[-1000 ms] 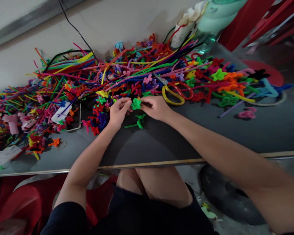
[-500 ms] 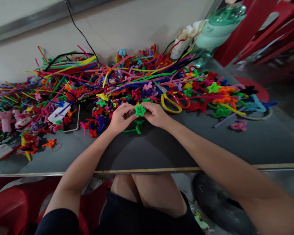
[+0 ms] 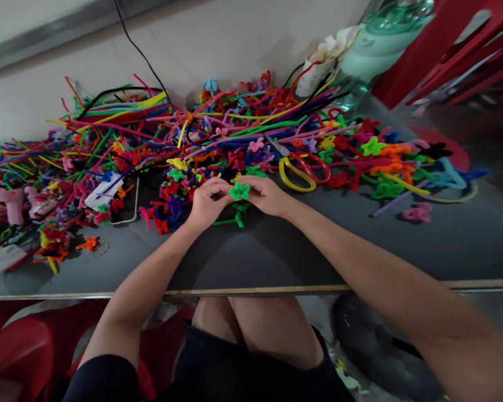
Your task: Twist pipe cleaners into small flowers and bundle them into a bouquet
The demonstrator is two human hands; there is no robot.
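Between my two hands is a small green pipe-cleaner flower (image 3: 239,192), its petals facing up toward me. My left hand (image 3: 209,204) pinches it from the left, thumb and fingers closed. From the other side, my right hand (image 3: 266,195) grips it with bent fingers, their tips partly hidden behind the petals. Just below the hands, another green pipe-cleaner piece (image 3: 240,216) lies on the dark table (image 3: 251,254). Scissors (image 3: 295,172) with one yellow and one red handle loop rest to the right of my right hand.
A heap of coloured pipe cleaners (image 3: 129,120) and finished flowers spreads along the wall. At the back right stand a paper cup (image 3: 309,79) and a green bottle (image 3: 371,50). A phone-like frame (image 3: 134,204) lies left of my hands. A pink flower (image 3: 417,212) lies at right.
Both hands still hold the green flower, which has tilted slightly. The camera view has shifted a little, so the background sits slightly farther right.
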